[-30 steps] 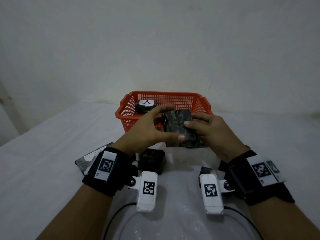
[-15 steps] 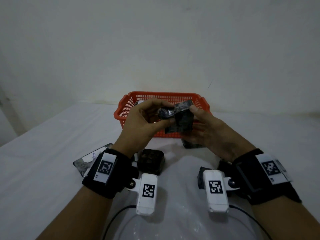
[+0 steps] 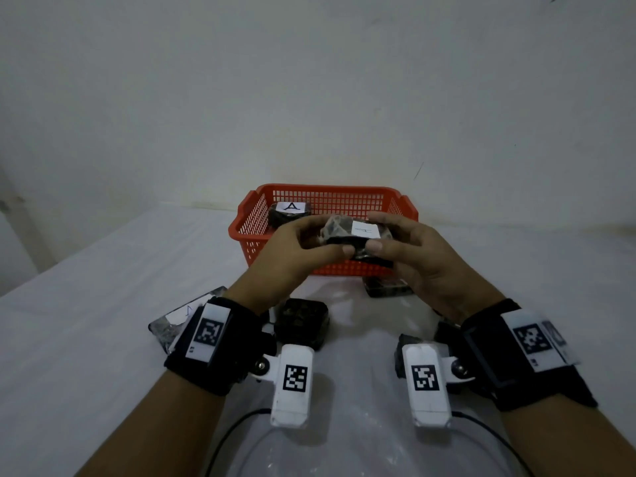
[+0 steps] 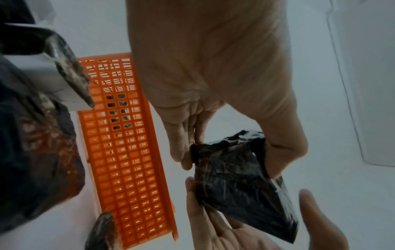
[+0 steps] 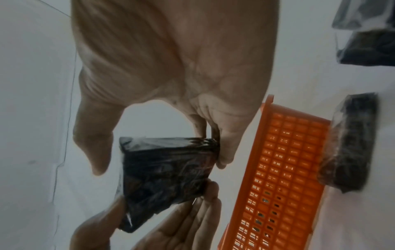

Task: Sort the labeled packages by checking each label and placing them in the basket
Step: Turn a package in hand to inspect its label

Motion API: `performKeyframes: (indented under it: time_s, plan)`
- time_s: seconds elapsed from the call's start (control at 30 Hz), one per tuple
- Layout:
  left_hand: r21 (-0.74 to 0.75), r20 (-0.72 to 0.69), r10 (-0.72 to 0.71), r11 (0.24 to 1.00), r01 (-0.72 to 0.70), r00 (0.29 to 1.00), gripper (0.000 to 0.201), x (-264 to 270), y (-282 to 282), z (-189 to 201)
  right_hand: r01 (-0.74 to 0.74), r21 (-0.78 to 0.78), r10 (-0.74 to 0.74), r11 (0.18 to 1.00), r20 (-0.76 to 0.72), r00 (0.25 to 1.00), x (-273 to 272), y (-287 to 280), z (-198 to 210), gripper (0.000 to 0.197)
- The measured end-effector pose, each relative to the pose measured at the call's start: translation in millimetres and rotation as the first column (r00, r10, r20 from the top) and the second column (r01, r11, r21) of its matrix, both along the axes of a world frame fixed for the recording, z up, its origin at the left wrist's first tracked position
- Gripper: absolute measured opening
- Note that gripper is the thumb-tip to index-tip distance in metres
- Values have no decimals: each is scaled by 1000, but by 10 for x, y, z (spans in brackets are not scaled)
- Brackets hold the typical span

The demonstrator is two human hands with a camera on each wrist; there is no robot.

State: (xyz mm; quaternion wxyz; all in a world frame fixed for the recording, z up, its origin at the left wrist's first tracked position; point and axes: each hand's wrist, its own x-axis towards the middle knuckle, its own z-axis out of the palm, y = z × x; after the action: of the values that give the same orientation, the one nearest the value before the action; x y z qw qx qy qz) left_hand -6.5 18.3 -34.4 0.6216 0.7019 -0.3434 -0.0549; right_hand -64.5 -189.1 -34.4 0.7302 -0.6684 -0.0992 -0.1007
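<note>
A dark plastic-wrapped package (image 3: 344, 239) is held in front of the red basket (image 3: 323, 197), its white label (image 3: 364, 231) facing up. My left hand (image 3: 309, 244) grips its left end between thumb and fingers, and my right hand (image 3: 401, 244) grips its right end. The left wrist view shows the package (image 4: 239, 177) pinched between the thumb and fingers (image 4: 181, 152). The right wrist view shows the package (image 5: 166, 172) from below, beside the basket (image 5: 278, 177). Inside the basket lies another package labelled A (image 3: 290, 210).
On the white table lie more dark packages: one with a label by my left wrist (image 3: 172, 321), one at the centre (image 3: 303, 321), one just before the basket (image 3: 387, 289), one by the right wrist camera (image 3: 401, 342). A wall stands behind the basket.
Both hands have lifted the package and turned it over, so its white label now faces up where the dark side showed before.
</note>
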Motion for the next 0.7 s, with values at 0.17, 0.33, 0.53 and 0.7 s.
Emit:
performKeyframes:
  time_s: [0.17, 0.33, 0.53, 0.7]
  plan:
    - [-13, -72, -63, 998, 62, 995, 66, 27, -1, -27, 80, -159, -76, 984, 31, 997, -7, -45, -28, 73]
    - [-56, -44, -14, 998, 12, 999, 58, 26, 24, -1, 34, -196, -31, 980, 18, 999, 3, -52, -38, 84]
    - [22, -61, -50, 998, 51, 997, 66, 38, 51, 5, 65, -215, -66, 974, 7, 998, -48, -60, -12, 81]
    - [18, -80, -72, 997, 74, 994, 76, 62, 98, 46, -54, -119, 42, 991, -100, 994, -133, 43, 122, 39]
